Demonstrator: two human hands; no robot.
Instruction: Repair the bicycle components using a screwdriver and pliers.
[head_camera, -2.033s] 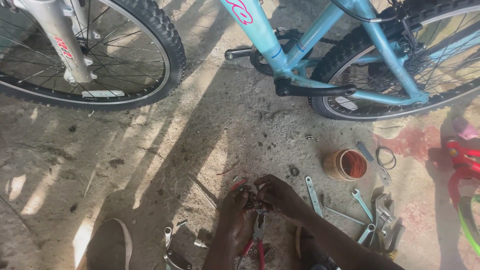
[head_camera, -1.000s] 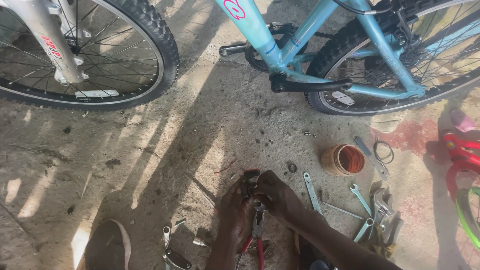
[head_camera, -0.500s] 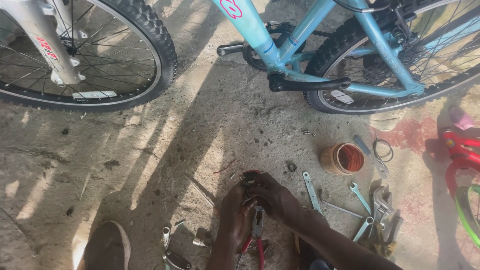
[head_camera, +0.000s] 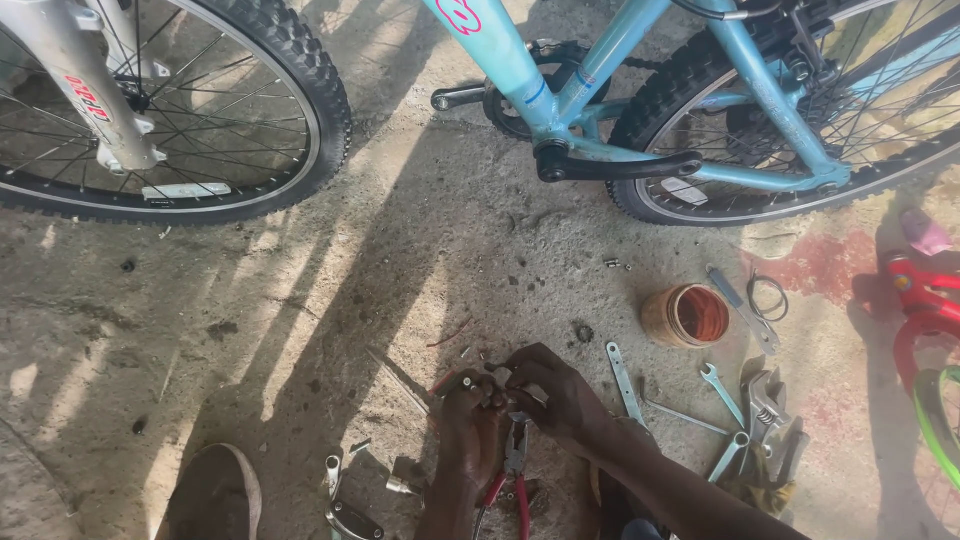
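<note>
Low over the concrete floor, my left hand (head_camera: 470, 425) and my right hand (head_camera: 555, 392) meet around a small grey metal part (head_camera: 503, 377), fingers of both closed on it. Red-handled pliers (head_camera: 515, 470) lie on the ground just under my hands. Small metal bits (head_camera: 345, 490) lie to the left of my left forearm. What the part is exactly is hidden by my fingers.
A light blue bicycle frame (head_camera: 600, 90) stands ahead, its front wheel (head_camera: 170, 110) at left and rear wheel (head_camera: 800, 130) at right. An orange round tin (head_camera: 688, 316), several spanners (head_camera: 735, 410), a black ring (head_camera: 768, 297), a red object (head_camera: 925, 300) and my shoe (head_camera: 215, 495) are around.
My hands stay together on the small part with slight finger shifts. The view has drifted a little, so the bicycle sits slightly higher and further left.
</note>
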